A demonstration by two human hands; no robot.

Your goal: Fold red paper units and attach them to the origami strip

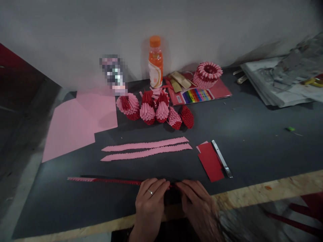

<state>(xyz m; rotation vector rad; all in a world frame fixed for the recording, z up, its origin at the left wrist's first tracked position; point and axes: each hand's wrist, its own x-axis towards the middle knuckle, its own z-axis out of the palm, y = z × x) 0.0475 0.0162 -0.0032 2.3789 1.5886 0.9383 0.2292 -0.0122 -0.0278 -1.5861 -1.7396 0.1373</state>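
A long, narrow folded paper strip [113, 181], pink at its left end and red along the rest, lies near the front of the dark tabletop. My left hand [151, 196] is closed on its right part, a ring on one finger. Close beside it, my right hand [195, 198] pinches the strip's red end, with a small bit of red showing between the two hands. Just beyond lie two pink zigzag-edged paper strips [146, 152]. Red paper rectangles [210, 163] and a silver utility knife [222, 159] rest to the right of my hands.
Folded-paper pieces [147, 112] in pink and red stand in a row, with a round paper vase [207, 74] on a coloured-paper pack [217, 92]. Behind are an orange drink bottle [155, 64] and a pixelated object. Pink sheets [73, 127] lie left, stacked papers [277, 80] right.
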